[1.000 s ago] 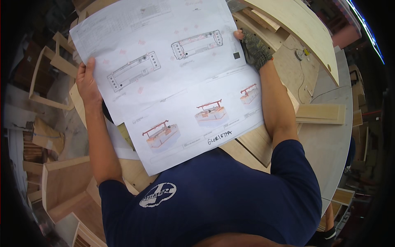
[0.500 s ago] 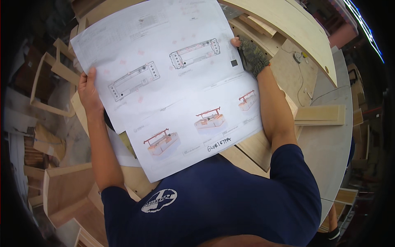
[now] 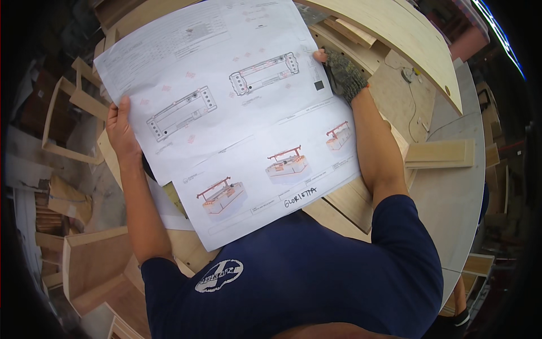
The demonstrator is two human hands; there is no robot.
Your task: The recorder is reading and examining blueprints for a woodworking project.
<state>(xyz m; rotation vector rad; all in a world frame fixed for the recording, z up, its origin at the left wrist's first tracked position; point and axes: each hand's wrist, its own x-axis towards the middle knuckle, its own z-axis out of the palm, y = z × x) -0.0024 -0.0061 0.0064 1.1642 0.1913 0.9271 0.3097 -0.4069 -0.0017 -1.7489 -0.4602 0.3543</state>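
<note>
A large white drawing sheet (image 3: 226, 127) is held up before my chest, tilted. It carries line plans, small coloured pictures with red frames, and handwriting near its lower edge. My left hand (image 3: 122, 133) grips its left edge, thumb in front and the other fingers partly behind. On the opposite edge, my right hand (image 3: 342, 74), in a dark patterned glove with a bare thumb tip, pinches the paper; its remaining fingers are mostly hidden. Below the left edge, part of another white sheet (image 3: 169, 212) shows beside my left forearm.
Behind the paper lies a wooden work surface with a large curved plywood panel (image 3: 395, 34). A pale wooden piece (image 3: 440, 153) rests to the right, near a thin cable (image 3: 415, 110). Wooden frames (image 3: 56, 113) and an open wooden box (image 3: 93, 271) stand left. Another person's arm (image 3: 460, 299) shows lower right.
The sheet's upper part has shifted slightly left and down, and its print looks clearer. Both hands keep their hold on the edges.
</note>
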